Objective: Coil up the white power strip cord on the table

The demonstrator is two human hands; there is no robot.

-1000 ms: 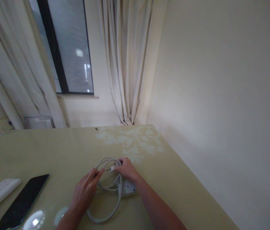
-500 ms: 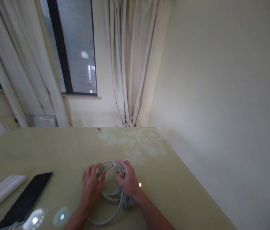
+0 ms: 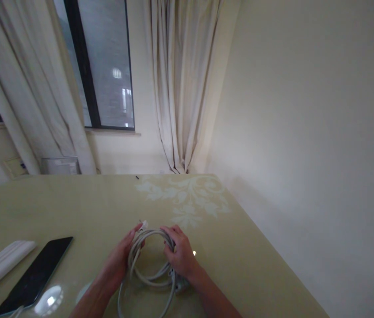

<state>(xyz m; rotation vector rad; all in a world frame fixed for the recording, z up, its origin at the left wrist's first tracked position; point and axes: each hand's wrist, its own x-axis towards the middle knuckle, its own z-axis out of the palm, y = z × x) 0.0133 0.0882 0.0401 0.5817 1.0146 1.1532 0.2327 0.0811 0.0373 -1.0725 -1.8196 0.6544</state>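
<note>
A looped pale grey cable (image 3: 150,279) is held in a coil between my two hands near the front of the table. My left hand (image 3: 122,258) curls around the coil's left side, its fingers partly hidden behind the loops. Just beyond those fingertips a small whitish end piece, apparently a plug (image 3: 144,225), sticks up. On the coil's upper right, my right hand (image 3: 181,252) grips the bundled strands between thumb and fingers. Below the right wrist sits a greyish block (image 3: 181,284), partly covered by the forearm; its kind is unclear. One loose loop hangs toward the bottom edge.
The glossy greenish table (image 3: 253,265) has a pale leaf pattern and ends along a wall (image 3: 306,132) at right. A dark-screened phone (image 3: 36,276) with a cord lies at left, beside a long white strip-shaped object (image 3: 3,267). A tiny dark piece (image 3: 137,177) rests at the far edge.
My left hand has turned and slid outward around the coil's left side. The whitish end piece now shows above its fingertips, and the coil opens wider. My right hand keeps its hold.
</note>
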